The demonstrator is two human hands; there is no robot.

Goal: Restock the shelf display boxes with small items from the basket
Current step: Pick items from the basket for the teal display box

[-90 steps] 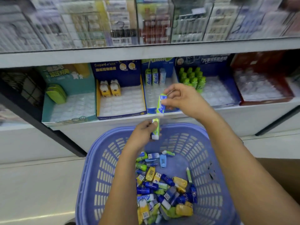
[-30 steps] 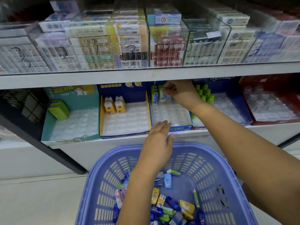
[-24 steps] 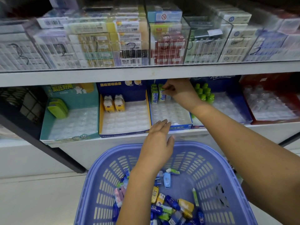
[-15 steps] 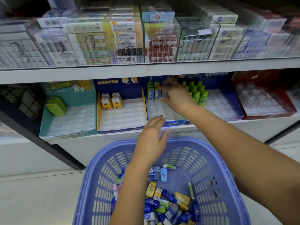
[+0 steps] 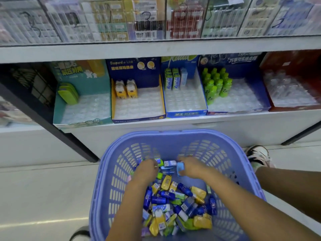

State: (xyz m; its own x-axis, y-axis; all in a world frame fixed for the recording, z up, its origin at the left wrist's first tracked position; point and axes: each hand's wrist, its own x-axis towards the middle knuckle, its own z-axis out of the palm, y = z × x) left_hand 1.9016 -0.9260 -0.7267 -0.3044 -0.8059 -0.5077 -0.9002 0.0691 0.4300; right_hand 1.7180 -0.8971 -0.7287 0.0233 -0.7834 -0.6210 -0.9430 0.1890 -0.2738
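Both hands are now down in the basket — the right hand has left the blue display box on the shelf. Left hand curls over a green pack, the right is just beside a light-blue item; if either really pinches, I cannot tell. Small items lie heaped in the basket.
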